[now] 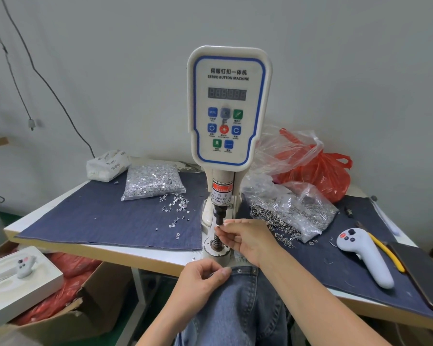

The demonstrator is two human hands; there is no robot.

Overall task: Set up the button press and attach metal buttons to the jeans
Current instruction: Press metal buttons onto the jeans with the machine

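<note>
Two hands, right hand (245, 237) at upright press (229, 136)

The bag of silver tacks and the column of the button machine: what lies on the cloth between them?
In the head view, loose silver tacks lie scattered on the blue denim cloth between the bag of silver tacks and the machine column.

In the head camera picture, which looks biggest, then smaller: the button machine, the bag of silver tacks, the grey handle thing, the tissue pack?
1. Button machine
2. Bag of silver tacks
3. Grey handle thing, though it lies nearer the camera, so this is unsure
4. Tissue pack
</note>
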